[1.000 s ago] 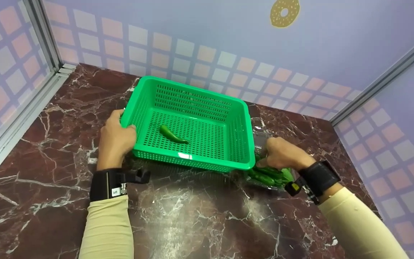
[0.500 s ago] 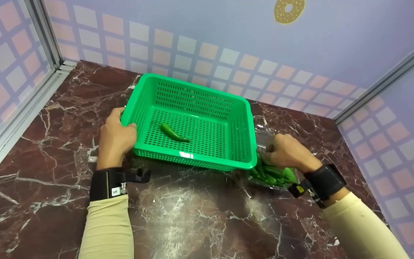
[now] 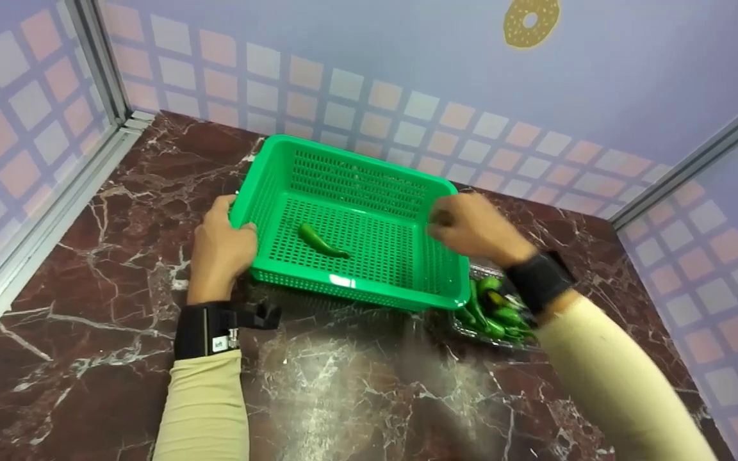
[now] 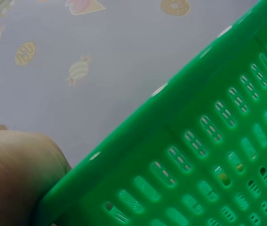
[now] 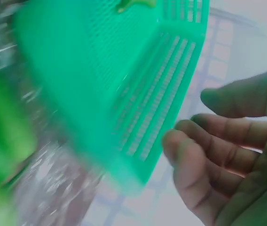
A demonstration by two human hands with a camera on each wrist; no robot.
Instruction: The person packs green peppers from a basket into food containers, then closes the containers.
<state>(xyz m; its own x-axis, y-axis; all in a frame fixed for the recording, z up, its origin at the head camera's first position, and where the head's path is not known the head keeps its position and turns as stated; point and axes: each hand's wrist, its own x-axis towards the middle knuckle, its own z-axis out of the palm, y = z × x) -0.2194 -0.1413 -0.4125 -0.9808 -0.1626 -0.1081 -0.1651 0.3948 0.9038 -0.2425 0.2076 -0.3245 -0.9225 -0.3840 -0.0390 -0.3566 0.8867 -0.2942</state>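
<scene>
A green perforated basket (image 3: 369, 286) stands on the marbled surface, with one curved green chili pepper (image 3: 321, 242) lying on its floor. My left hand (image 3: 221, 246) grips the basket's left rim, thumb on the near side; part of that hand also shows at the lower left of the left wrist view. Over the basket's right end hovers my right hand (image 3: 475, 227), blurred in the head view. In the right wrist view its fingers are loosely bent and the thumb (image 5: 237, 99) stands apart, with nothing between them. Several green peppers (image 3: 494, 317) lie in a clear plastic tray (image 3: 500, 344) right of the basket.
A purple wall (image 3: 382, 57) with a tile pattern rises close behind the basket. More walls with metal frame edges (image 3: 109, 70) stand left and right. The dark red marbled surface (image 3: 318, 397) stretches toward the front.
My right hand has lifted off the peppers in the tray and moved up and left over the basket's right end. The left hand keeps its grip on the rim. The view has shifted slightly.
</scene>
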